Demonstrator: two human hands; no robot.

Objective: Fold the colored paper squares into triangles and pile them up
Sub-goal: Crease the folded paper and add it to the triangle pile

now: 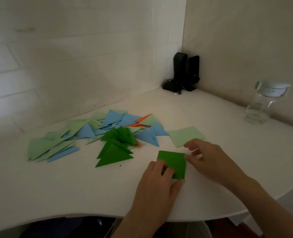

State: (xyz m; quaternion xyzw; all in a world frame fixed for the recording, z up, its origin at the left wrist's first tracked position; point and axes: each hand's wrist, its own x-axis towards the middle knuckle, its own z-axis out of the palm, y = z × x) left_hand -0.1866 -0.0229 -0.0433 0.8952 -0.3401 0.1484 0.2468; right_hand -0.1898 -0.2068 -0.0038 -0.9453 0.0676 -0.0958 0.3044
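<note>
The head camera looks down on a white table [73,182] that stands in a corner of a light wall. Near the front edge lies one dark green paper square [174,163], flat on the table and a little turned, so that its top corners point to the far side and one lower corner points toward the person; its sides look almost equal, so I cannot name a long axis. The left hand [157,184] rests on the lower left part of this square, the fingers curled over the paper edge and the thumb beside the lower corner, so it seems to hold the paper down. The right hand [209,160] is just beside the right upper corner of the square, its fingers loosely bent; if they pinch the corner I cannot tell. Just behind the right hand lies a small stack of light green squares [185,135]. To the left of it spreads a loose pile of folded triangles [94,134] in light green, blue, dark green and orange; the nearest dark green triangles point to the far side with their long edge slanting toward the front left. In the corner stand two black speakers [186,71], and at the right a glass jar [264,102].
</note>
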